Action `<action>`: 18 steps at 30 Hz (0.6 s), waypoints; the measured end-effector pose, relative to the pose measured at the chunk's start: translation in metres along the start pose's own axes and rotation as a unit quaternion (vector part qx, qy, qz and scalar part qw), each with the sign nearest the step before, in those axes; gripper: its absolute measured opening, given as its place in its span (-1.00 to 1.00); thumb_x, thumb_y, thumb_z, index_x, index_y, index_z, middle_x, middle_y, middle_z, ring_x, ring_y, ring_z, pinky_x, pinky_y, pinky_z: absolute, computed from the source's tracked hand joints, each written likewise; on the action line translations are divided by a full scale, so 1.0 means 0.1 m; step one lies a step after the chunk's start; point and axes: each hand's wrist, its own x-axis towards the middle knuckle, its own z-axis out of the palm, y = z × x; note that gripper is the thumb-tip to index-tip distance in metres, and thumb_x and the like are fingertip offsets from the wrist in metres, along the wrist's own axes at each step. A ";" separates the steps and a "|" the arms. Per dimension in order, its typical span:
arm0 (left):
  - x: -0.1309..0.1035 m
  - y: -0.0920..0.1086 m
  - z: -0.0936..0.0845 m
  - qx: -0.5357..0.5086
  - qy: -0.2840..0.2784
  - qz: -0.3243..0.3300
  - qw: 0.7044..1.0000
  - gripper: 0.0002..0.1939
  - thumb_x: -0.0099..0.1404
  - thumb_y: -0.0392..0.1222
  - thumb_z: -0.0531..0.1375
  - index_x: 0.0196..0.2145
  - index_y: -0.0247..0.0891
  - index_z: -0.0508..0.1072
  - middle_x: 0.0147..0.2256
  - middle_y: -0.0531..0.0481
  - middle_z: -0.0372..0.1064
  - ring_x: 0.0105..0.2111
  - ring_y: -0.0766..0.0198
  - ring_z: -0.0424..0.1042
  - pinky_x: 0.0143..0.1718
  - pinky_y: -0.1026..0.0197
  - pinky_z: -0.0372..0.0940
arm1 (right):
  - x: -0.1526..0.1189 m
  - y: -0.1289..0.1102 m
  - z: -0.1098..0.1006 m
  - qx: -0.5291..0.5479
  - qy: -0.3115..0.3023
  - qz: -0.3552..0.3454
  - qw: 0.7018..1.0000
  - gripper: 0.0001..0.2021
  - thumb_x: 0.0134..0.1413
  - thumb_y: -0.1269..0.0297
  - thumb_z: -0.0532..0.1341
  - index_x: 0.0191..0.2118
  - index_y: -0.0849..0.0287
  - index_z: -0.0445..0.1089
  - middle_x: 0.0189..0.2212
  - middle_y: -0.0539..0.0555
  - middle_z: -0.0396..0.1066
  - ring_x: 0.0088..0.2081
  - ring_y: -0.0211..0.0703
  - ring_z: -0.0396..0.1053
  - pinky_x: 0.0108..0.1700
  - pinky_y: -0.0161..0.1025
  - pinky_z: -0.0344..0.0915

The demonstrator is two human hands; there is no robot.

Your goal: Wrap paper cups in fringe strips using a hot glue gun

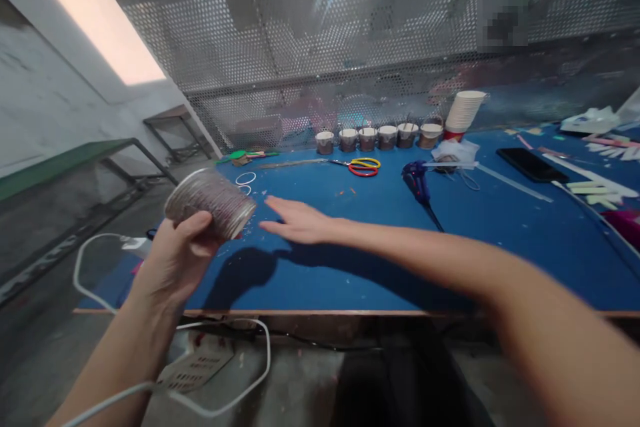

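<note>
A person's two bare hands work over a blue table that spans the middle of the frame. At centre left, the left hand curls around a cup-shaped piece wound in greyish-brown cord, thumb across its near side, holding it tilted above the table's left part, its narrower end pointing to the lower right. Near the centre, the right hand is empty, palm down, its fingers extended and slightly spread toward that piece but apart from it; whether it touches the tabletop is hard to tell. Two thin white rings lie just beyond the held piece. Above centre, scissors with one yellow and one red handle lie on the table, and behind them a row of six small cups stands along a perforated metal panel. A stack of paper cups leans at the row's right end. Right of centre lies a dark blue glue gun, and farther right a black phone. A white cable loops across the lower left.
</note>
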 end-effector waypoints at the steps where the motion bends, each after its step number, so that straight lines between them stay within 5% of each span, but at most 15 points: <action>1: 0.01 0.01 -0.03 -0.002 0.002 -0.001 1.000 -0.52 -0.33 -0.24 0.46 -0.34 -0.20 0.50 -0.51 0.09 0.50 -0.55 0.31 0.41 -0.55 0.34 0.41 | -0.26 0.16 -0.12 -0.012 -0.024 0.023 0.999 -0.31 0.19 -0.07 0.04 0.26 0.38 0.10 0.29 0.28 0.00 0.30 0.07 -0.05 0.29 -0.02 -0.09; 5: 0.13 -0.02 -0.09 -0.019 0.008 -0.005 1.000 -0.45 -0.33 -0.27 0.46 -0.28 -0.18 0.49 -0.51 0.10 0.50 -0.50 0.28 0.45 -0.51 0.31 0.45 | -1.32 0.52 -0.27 -0.048 -0.103 0.085 0.990 -0.15 0.03 -0.14 0.17 0.25 0.48 0.10 0.29 0.41 -0.08 0.31 0.25 -0.16 0.29 0.15 -0.20; 8: 0.20 -0.07 -0.08 -0.040 0.008 0.001 0.999 -0.47 -0.31 -0.27 0.46 -0.28 -0.21 0.48 -0.48 0.10 0.51 -0.49 0.29 0.45 -0.48 0.28 0.47 | -1.49 0.41 0.04 -0.075 -0.168 0.020 0.983 -0.08 0.02 -0.17 0.17 0.30 0.47 -0.03 0.32 0.34 -0.21 0.34 0.15 -0.28 0.33 0.01 -0.29; 10: 0.22 -0.09 -0.04 -0.053 0.007 0.005 0.999 -0.49 -0.29 -0.25 0.46 -0.29 -0.23 0.48 -0.47 0.10 0.51 -0.50 0.29 0.44 -0.52 0.27 0.45 | -1.16 0.26 0.35 -0.075 -0.164 -0.034 0.983 -0.11 0.08 -0.14 0.14 0.30 0.50 -0.04 0.33 0.35 -0.23 0.34 0.14 -0.30 0.33 -0.01 -0.32; 13: 0.20 -0.10 0.02 -0.052 0.011 -0.006 0.999 -0.52 -0.27 -0.22 0.45 -0.31 -0.25 0.48 -0.50 0.12 0.49 -0.53 0.31 0.43 -0.54 0.28 0.43 | -0.32 0.00 0.73 -0.071 -0.146 -0.108 0.981 -0.18 0.10 -0.13 0.14 0.26 0.50 0.07 0.30 0.37 -0.10 0.33 0.14 -0.18 0.32 0.03 -0.25; 16: 0.12 -0.06 0.04 -0.041 0.017 -0.009 0.999 -0.54 -0.24 -0.22 0.44 -0.31 -0.25 0.48 -0.47 0.10 0.51 -0.48 0.30 0.45 -0.46 0.30 0.43 | 0.30 -0.18 0.79 -0.060 -0.128 -0.133 0.981 -0.32 0.18 -0.02 0.13 0.25 0.39 0.09 0.30 0.28 -0.02 0.31 -0.04 -0.07 0.31 -0.08 -0.18; 18: 0.05 -0.02 0.00 -0.030 0.018 0.002 0.999 -0.53 -0.24 -0.23 0.45 -0.30 -0.24 0.48 -0.45 0.09 0.52 -0.47 0.31 0.46 -0.41 0.30 0.43 | 0.36 -0.19 0.71 -0.054 -0.102 -0.133 0.984 -0.39 0.24 0.02 0.07 0.27 0.30 0.05 0.31 0.20 -0.01 0.31 -0.15 -0.07 0.32 -0.18 -0.21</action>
